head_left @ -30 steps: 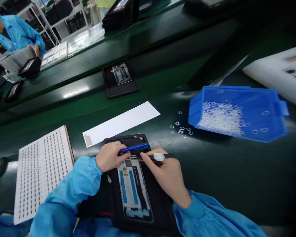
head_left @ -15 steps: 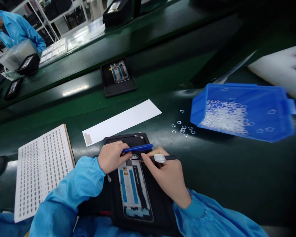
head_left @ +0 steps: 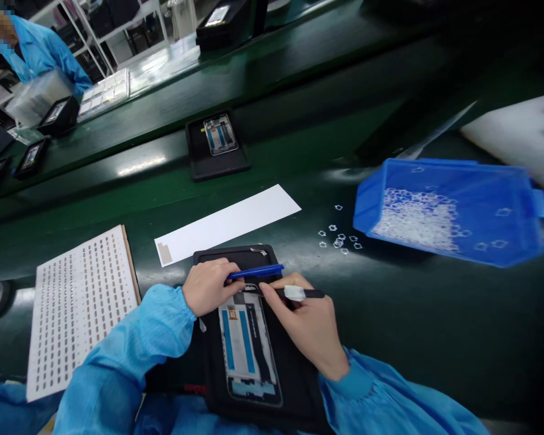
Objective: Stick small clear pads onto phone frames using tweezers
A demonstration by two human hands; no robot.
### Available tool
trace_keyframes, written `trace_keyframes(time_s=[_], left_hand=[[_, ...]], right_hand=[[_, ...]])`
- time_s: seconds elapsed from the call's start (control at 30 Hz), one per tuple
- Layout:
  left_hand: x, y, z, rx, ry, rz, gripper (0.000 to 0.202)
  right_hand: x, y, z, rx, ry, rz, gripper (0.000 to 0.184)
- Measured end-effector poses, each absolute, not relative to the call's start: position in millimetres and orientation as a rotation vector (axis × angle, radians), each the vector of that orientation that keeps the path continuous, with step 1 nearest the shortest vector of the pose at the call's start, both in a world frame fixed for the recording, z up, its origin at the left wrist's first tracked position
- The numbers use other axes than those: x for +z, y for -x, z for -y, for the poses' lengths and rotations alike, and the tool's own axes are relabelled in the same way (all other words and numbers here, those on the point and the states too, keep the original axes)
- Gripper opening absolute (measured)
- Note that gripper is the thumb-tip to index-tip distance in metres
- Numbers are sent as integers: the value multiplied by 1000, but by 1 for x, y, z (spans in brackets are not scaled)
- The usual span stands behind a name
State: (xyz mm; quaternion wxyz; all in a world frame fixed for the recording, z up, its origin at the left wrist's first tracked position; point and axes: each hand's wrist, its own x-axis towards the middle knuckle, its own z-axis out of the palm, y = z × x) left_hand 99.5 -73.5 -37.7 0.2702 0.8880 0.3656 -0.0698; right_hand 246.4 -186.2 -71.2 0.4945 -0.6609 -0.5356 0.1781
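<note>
Gripping, left: the left hand is pinching a blue tool between thumb and fingers, laying it almost flat so that its tip is reaching the top edge of the phone frame.
Gripping, right: the right hand is clasping a black tool like a pen, with a white wrap sitting where the fingers are pressing. Its tip is meeting the same edge from the other side.
Why held so: both tips are converging on one small spot, and both hands are resting low, seemingly for steadiness in fine work.
Phone frame: it is lying face up in a black tray directly before the person, between the two sleeves. The tray appears to be stopping it from sliding.
Supplies: a blue bin is sitting tilted at the right with its mouth facing the person, likely for easy picking. Loose white pieces are lying just beside it on the green table.
Left side: a perforated sheet is lying near the left sleeve, and a white strip is lying just beyond the tray.
Counts: two hands are holding one tool each. One frame is lying in the near tray, and a second tray is carrying another farther off. There is one bin, one sheet, one strip and about ten loose pieces. Those in the bin are too many to count.
Others: a co-worker is standing far left, well apart.
</note>
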Motion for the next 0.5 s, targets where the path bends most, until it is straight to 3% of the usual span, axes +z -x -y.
trace_keyframes(time_s=[0.33, 0.5], left_hand=[[-36, -100, 73, -173, -2340, -1001, 11], [-21, -67, 91, 205, -2233, -1124, 21]], right_hand=[[-79, -247, 184, 254, 1602, 1372, 31], [-81, -251, 189, 309, 1613, 1240, 35]])
